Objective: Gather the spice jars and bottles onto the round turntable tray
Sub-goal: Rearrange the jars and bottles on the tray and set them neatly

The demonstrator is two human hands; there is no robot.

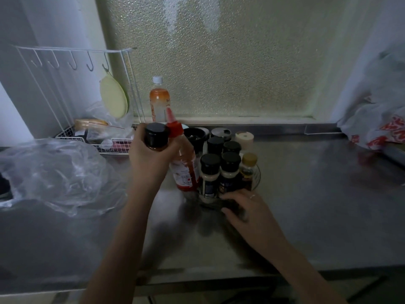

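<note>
Gripping two containers at once, the left hand (pixel 151 159) holds a black-capped spice jar (pixel 156 137) and a red sauce bottle (pixel 183 159), whose long axis leans slightly, nozzle up and away. Both hang just left of the round tray (pixel 256 172), already crowded with upright jars (pixel 219 170) on the steel counter (pixel 317 194). The right hand (pixel 245 207), fingers curled round the tray's near rim, seems to steady it. Free space, if any, lies on the tray's left side, nearest the left hand.
</note>
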